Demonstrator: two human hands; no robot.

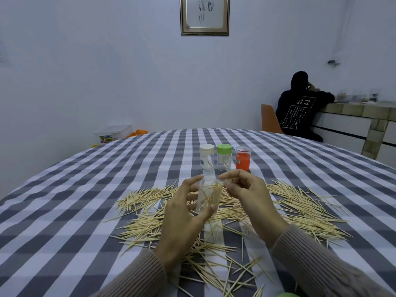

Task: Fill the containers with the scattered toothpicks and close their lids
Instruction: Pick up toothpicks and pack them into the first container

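Note:
My left hand point(182, 219) grips an open clear container point(209, 195) above the table, with several toothpicks standing slanted inside it. My right hand point(246, 189) hovers at the container's rim, fingers pinched, a thin toothpick seemingly between them. Scattered toothpicks point(300, 206) cover the checked tablecloth around and below both hands. Behind stand three containers in a row: a white-lidded one point(207, 157), a green-lidded one point(224, 157), both nearly empty, and one with an orange body and a clear top point(243, 158).
The round table point(64, 200) has a grey-white checked cloth. A green lid point(287, 294) peeks in at the bottom edge. A person in black sits at the far right by a counter, next to an orange chair point(269, 121). A plastic box point(113, 133) lies beyond the table.

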